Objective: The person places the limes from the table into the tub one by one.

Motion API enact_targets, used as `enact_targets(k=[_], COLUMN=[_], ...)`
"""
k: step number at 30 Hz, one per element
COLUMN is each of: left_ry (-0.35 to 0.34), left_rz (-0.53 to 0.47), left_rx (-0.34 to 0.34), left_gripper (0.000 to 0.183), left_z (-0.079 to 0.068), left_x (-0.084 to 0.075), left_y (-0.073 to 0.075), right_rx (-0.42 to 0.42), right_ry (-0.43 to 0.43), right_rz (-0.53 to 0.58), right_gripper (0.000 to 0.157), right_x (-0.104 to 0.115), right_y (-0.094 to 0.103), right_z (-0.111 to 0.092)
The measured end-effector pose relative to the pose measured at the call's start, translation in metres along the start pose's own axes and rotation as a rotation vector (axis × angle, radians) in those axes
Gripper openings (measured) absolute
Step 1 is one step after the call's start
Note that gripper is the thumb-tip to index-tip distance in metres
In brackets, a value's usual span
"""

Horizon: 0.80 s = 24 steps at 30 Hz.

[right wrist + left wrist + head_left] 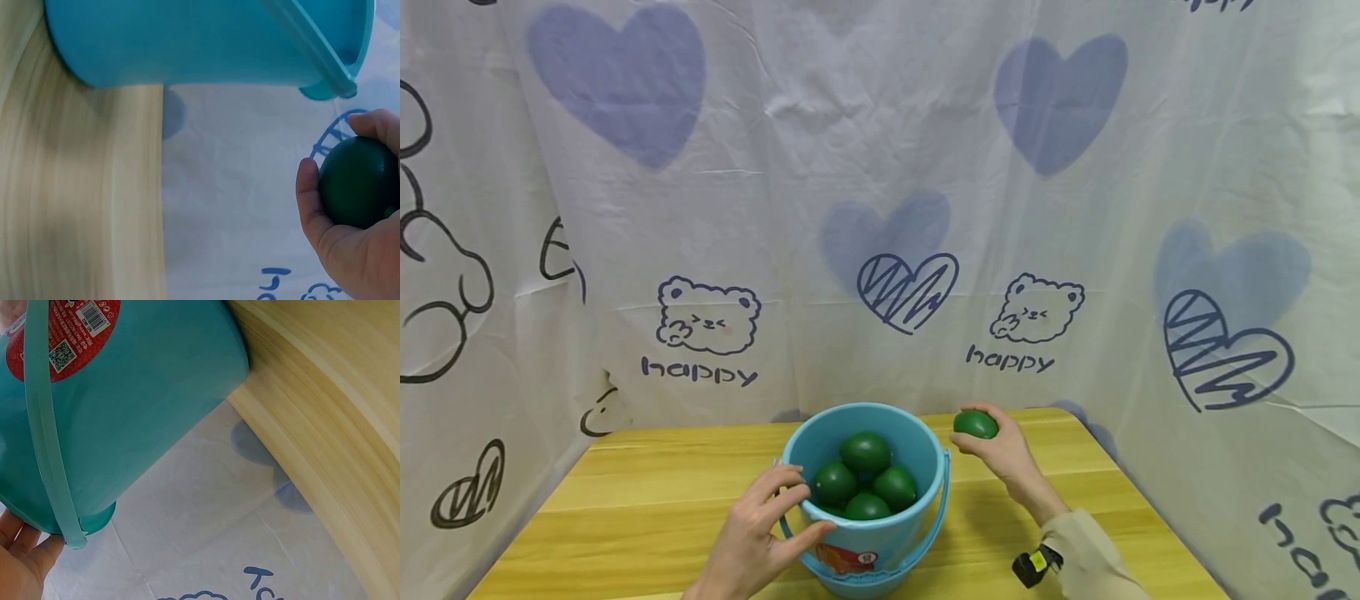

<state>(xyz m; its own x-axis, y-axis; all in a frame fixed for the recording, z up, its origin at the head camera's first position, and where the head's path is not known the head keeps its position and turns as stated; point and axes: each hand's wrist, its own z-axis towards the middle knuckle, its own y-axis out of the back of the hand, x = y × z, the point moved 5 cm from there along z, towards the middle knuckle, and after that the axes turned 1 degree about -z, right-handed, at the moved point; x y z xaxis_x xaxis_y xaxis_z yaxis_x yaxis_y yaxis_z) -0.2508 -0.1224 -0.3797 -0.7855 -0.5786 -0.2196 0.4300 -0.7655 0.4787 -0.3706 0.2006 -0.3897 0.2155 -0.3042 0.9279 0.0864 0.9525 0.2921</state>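
A light blue bucket (880, 546) stands on the table with several dark green avocados (866, 452) lying inside it. At the bucket's left rim, my left hand (752, 525) holds on with bent fingers, its thumb along the front outside. In the left wrist view the fingertips of that hand (28, 556) meet the rim beside the handle's hinge. Off to the right of the bucket, my right hand (1003, 450) grips another avocado (976, 424) between thumb and fingers. The right wrist view shows this smooth oval avocado (357, 181) below the bucket's rim in that picture.
The bucket's handle (942, 508) hangs down at the front. Under it is a yellow wood-grain table (685, 483). A white curtain (865, 125) printed with hearts and bears hangs behind and on both sides. A small black device (1036, 565) sits at the right wrist.
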Motion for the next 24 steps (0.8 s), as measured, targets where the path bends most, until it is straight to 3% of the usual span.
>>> enact_targets(k=[8, 18, 24], left_ry=[0.018, 0.009, 0.025], left_rz=[0.006, 0.01, 0.015], left_rx=[0.011, 0.008, 0.007], left_gripper=[0.035, 0.035, 0.035], left_z=[0.0, -0.002, -0.002], left_x=[0.002, 0.001, 0.001], left_y=[0.0, 0.0, -0.001], right_rx=[0.01, 0.017, 0.025], right_ry=[0.043, 0.017, 0.082], right_rz=[-0.051, -0.051, -0.038], right_gripper=[0.057, 0.062, 0.061], right_x=[0.018, 0.033, 0.043], right_y=[-0.005, -0.014, -0.016], right_z=[-0.004, -0.012, -0.017])
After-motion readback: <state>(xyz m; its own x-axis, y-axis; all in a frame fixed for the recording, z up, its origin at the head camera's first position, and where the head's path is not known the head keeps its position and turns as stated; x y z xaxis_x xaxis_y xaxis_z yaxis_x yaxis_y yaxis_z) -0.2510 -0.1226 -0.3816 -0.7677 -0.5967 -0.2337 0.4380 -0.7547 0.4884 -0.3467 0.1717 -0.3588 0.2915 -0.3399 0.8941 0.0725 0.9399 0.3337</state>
